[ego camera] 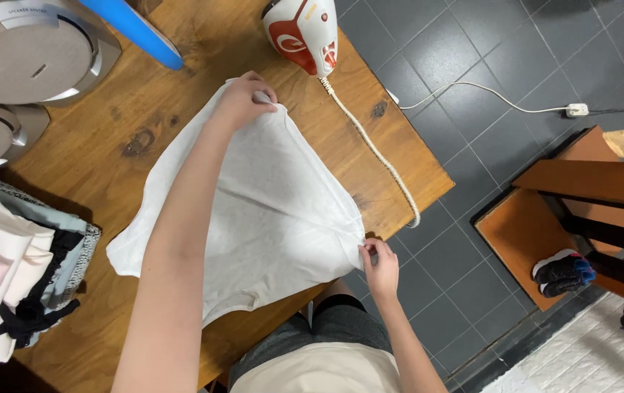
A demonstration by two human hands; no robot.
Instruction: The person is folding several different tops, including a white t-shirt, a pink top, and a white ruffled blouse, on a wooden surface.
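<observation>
The wooden table [144,116] carried a white T-shirt [268,211] spread across its middle, one end reaching toward the far edge and the other hanging just past the near right edge. The step looked like stretching the garment flat along one line, and doing it well probably meant keeping equal tension between the two grips so the cloth lay without creases, and keeping the fabric well short of the iron.

A stack of folded clothes [13,276] sat at the left edge of the table, and two round silver appliances [28,51] stood at the far left corner. The orange and white steam iron [301,33] stood at the far edge, just beyond the shirt, its braided cord [374,149] running down the right side of the table and over the edge.

The left hand [243,102] was closed over the far end of the shirt, fingers curled and bunching the fabric against the table. The right hand [379,266] pinched the near right corner of the shirt between thumb and fingertips, off the table's near right edge, the other fingers loosely curled.
</observation>
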